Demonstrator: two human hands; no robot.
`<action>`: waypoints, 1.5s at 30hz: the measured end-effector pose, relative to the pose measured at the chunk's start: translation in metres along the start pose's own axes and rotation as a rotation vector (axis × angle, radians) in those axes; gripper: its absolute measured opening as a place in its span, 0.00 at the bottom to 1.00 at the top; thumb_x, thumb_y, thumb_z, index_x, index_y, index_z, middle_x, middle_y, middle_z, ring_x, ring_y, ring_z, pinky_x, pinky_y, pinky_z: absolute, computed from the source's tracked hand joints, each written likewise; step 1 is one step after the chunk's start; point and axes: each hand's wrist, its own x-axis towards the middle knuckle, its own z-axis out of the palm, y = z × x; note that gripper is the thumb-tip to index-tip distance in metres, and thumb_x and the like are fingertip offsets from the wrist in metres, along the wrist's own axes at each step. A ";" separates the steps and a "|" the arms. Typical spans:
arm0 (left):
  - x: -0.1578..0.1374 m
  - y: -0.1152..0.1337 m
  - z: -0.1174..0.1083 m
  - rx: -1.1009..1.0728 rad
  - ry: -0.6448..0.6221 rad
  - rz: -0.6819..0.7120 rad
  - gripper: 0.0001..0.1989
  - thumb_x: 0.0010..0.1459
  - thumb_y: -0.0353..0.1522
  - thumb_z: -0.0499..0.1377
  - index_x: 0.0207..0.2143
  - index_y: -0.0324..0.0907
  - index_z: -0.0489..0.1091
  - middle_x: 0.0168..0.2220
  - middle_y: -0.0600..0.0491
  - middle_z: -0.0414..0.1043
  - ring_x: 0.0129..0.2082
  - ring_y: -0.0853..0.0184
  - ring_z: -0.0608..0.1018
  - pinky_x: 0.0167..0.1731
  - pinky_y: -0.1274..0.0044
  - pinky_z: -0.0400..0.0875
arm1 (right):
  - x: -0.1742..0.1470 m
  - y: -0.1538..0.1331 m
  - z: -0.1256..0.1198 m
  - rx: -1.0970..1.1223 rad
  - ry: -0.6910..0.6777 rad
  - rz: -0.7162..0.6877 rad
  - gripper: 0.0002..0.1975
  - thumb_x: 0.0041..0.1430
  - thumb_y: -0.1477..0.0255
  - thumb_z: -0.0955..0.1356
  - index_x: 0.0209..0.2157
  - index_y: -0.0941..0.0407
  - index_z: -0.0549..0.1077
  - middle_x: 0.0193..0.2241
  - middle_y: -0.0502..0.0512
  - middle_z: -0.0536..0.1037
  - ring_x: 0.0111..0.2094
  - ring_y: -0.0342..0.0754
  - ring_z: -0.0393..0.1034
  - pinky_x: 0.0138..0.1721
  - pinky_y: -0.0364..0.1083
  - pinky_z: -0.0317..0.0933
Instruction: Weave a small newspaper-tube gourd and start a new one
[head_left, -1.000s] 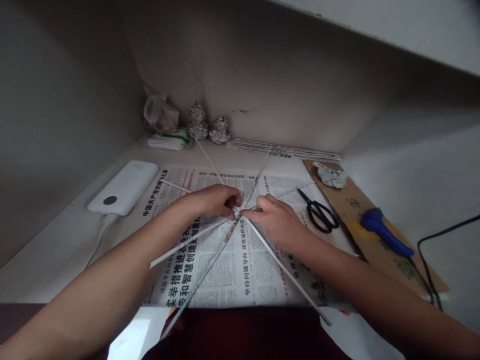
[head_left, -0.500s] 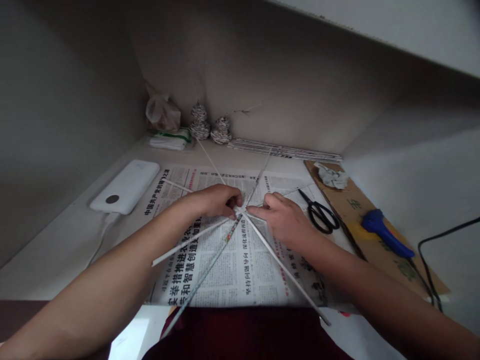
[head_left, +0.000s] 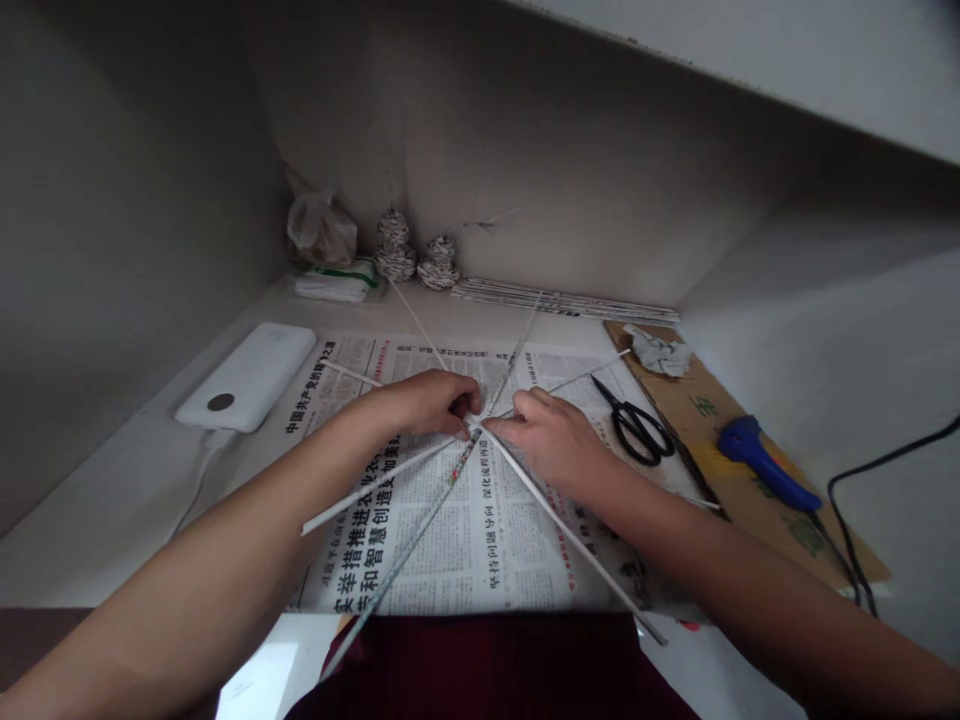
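Several thin rolled paper sticks (head_left: 574, 541) cross at one centre and spread out like spokes over a newspaper sheet (head_left: 450, 560). My left hand (head_left: 439, 402) pinches the crossing from the left, thumb and fingers curled in. From the right, my right hand (head_left: 551, 430) presses its pointing finger and thumb at the same crossing, other fingers folded. One stick with a coloured floral patch (head_left: 461, 467) runs toward my lap. The exact weave at the centre is partly hidden by my fingers.
Black scissors (head_left: 637, 430) lie right of my right hand. Beyond are a cardboard piece (head_left: 694, 400), crumpled paper (head_left: 660, 352) and a blue glue gun (head_left: 769, 465). A white power bank (head_left: 251, 378) is at left. Behind stand two woven paper gourds (head_left: 395, 245) and a bundle of paper sticks (head_left: 570, 300).
A stick's tip now shows near the crumpled paper, and another stick's end shows past my right forearm. Both hands stay at the crossing; the view has shifted slightly.
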 end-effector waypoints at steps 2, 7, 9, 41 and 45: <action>0.000 -0.001 0.001 -0.007 0.003 0.008 0.17 0.43 0.31 0.66 0.39 0.42 0.70 0.31 0.56 0.73 0.31 0.68 0.73 0.30 0.81 0.62 | -0.001 0.001 -0.001 -0.023 0.002 -0.004 0.11 0.63 0.70 0.63 0.42 0.48 0.76 0.32 0.55 0.67 0.34 0.51 0.57 0.33 0.47 0.48; 0.001 -0.003 0.001 -0.010 0.004 0.016 0.18 0.43 0.32 0.67 0.39 0.42 0.70 0.32 0.56 0.73 0.31 0.68 0.73 0.30 0.81 0.62 | -0.003 0.002 -0.006 -0.064 -0.009 -0.034 0.13 0.62 0.74 0.63 0.45 0.49 0.75 0.33 0.56 0.67 0.36 0.51 0.59 0.34 0.46 0.50; 0.001 -0.003 0.001 -0.011 0.005 0.013 0.19 0.42 0.32 0.67 0.39 0.42 0.70 0.32 0.56 0.73 0.31 0.68 0.74 0.30 0.81 0.63 | -0.004 0.003 -0.009 -0.083 -0.011 -0.044 0.14 0.61 0.76 0.63 0.46 0.49 0.74 0.33 0.56 0.67 0.36 0.51 0.59 0.35 0.46 0.51; -0.022 0.005 -0.036 -0.230 -0.130 0.060 0.19 0.49 0.41 0.62 0.42 0.41 0.69 0.38 0.51 0.74 0.40 0.64 0.74 0.42 0.75 0.68 | -0.073 0.057 -0.002 1.610 0.460 0.849 0.16 0.50 0.67 0.72 0.41 0.56 0.74 0.30 0.50 0.76 0.22 0.38 0.67 0.20 0.38 0.57; -0.031 -0.002 -0.054 -0.138 -0.003 -0.004 0.16 0.52 0.44 0.59 0.35 0.42 0.71 0.33 0.54 0.74 0.34 0.65 0.74 0.36 0.77 0.67 | -0.086 0.096 -0.003 1.388 0.610 1.080 0.16 0.52 0.74 0.68 0.45 0.56 0.72 0.35 0.54 0.77 0.23 0.39 0.68 0.20 0.37 0.58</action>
